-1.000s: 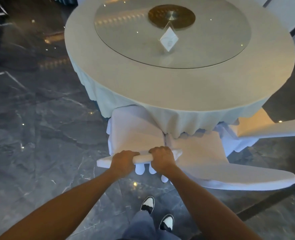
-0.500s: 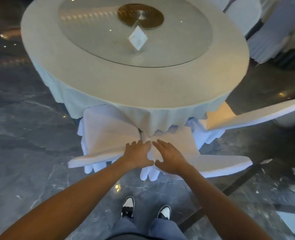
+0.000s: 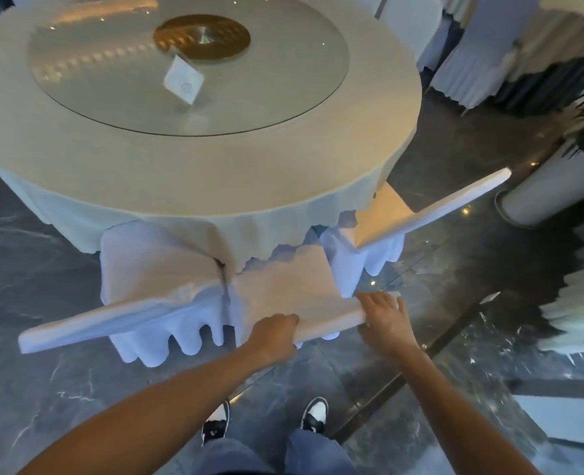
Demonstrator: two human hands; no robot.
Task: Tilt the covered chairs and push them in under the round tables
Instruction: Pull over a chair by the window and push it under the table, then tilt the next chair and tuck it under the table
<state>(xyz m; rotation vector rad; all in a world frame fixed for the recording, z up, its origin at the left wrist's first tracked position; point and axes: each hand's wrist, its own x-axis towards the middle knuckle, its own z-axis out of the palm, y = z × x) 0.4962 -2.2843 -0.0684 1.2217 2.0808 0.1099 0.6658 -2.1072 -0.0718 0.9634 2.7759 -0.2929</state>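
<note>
A round table in a pale cloth fills the upper view. Three white-covered chairs lean against its near edge. The left chair is tilted in, its back top jutting left. On the middle chair, my left hand grips the top edge of the back near its left end, while my right hand holds the same edge at its right end, fingers wrapped over it. The third chair leans in at the right.
A glass turntable with a brass centre and a small white card sits on the table. More covered chairs stand at the back right. A white planter is at the right. My shoes are on dark marble floor.
My hands left the left chair's back, crossed the gap between the chairs and now grip the middle chair's back. The view has swung to the right.
</note>
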